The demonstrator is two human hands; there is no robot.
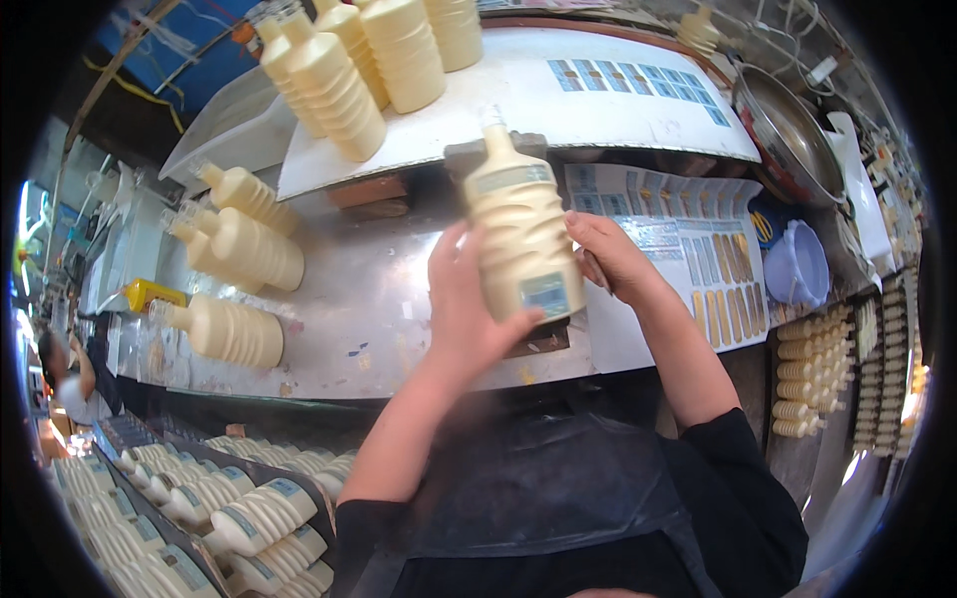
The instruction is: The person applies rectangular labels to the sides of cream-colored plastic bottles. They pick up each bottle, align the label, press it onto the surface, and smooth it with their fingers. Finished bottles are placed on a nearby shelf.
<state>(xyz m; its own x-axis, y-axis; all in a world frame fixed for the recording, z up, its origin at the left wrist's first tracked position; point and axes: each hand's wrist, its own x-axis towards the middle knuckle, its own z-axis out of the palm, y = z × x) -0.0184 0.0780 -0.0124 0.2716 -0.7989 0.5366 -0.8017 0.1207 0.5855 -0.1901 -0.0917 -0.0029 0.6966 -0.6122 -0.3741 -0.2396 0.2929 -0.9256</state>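
Head view: cream ribbed bottle (522, 234), labelled, upright.

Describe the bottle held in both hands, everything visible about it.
The bottle is cream-coloured, seemingly plastic, with a ribbed, wavy body, a narrow neck and a pale cap pointing away from the person. It carries a pale label band near the shoulder and a small blue-and-white label near the base. The left hand grips its lower side; the right hand touches its other side. It is held above the metal worktable.
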